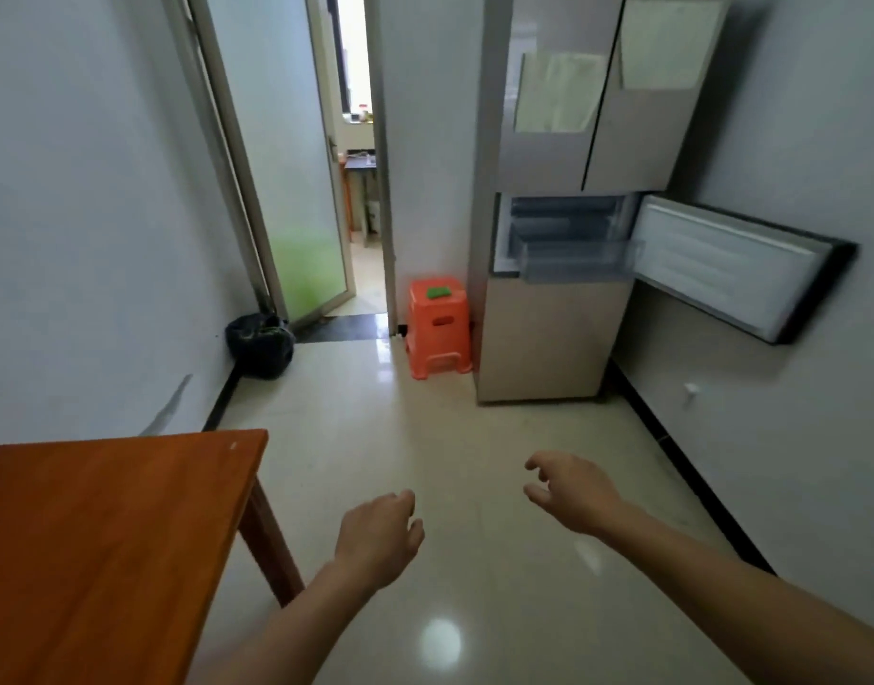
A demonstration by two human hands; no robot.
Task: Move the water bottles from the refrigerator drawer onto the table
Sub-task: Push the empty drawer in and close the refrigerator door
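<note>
A tall beige refrigerator (548, 338) stands at the back right. Its middle compartment door (731, 269) is swung open to the right, and a clear drawer (578, 262) is pulled partly out. I see no water bottles in the drawer or anywhere else. The brown wooden table (103, 536) fills the lower left, its top bare. My left hand (380, 536) and my right hand (568, 491) are stretched out over the floor between table and refrigerator, both holding nothing, fingers loosely curled and apart.
An orange plastic stool (437, 328) with a green item on top stands left of the refrigerator. A black bag (259, 343) lies in the left corner by a glass door (296, 190). A doorway opens behind. Glossy floor tiles stretch ahead.
</note>
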